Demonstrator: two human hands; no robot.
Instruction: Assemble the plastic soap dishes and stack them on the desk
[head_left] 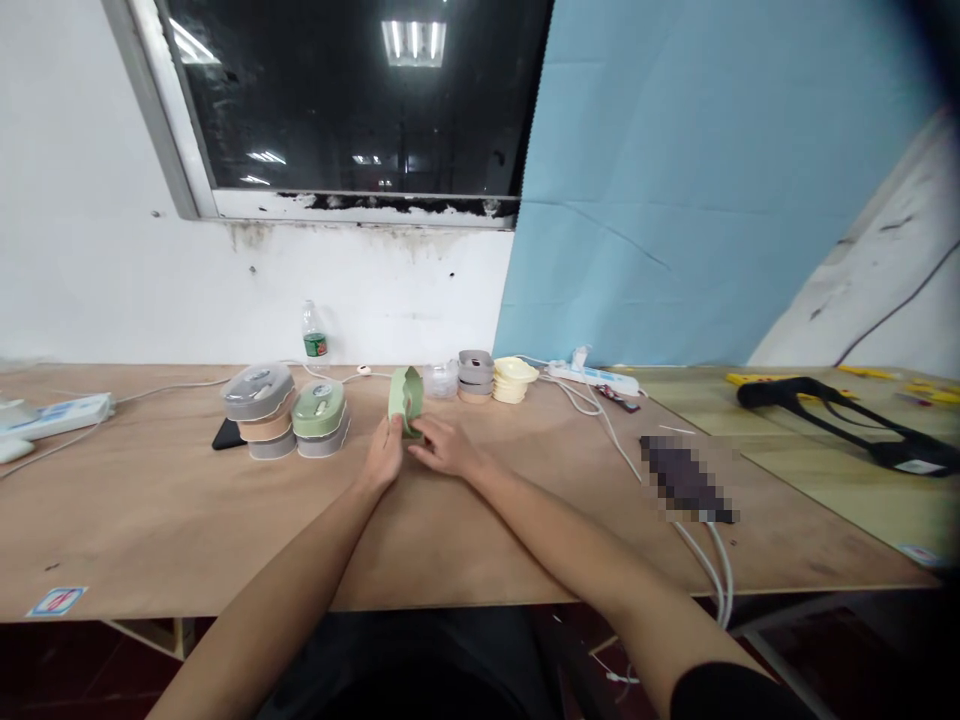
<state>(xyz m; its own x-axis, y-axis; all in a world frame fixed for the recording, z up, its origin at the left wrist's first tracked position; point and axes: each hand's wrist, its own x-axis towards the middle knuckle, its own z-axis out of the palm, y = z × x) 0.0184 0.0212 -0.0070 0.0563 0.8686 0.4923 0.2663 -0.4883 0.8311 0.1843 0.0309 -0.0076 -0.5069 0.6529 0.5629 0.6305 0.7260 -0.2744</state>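
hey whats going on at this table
A person stands a green piece on edge above the table, gripping it with the left hand; the right hand has its fingers at its lower edge. To the left are two stacks of containers, one grey-topped, one green-topped. Beyond the right hand sit clear pieces, a mostly grey stack and a yellow stack.

No text is readable, bottle label (316, 345) and tabletop stickers (58, 601) included.
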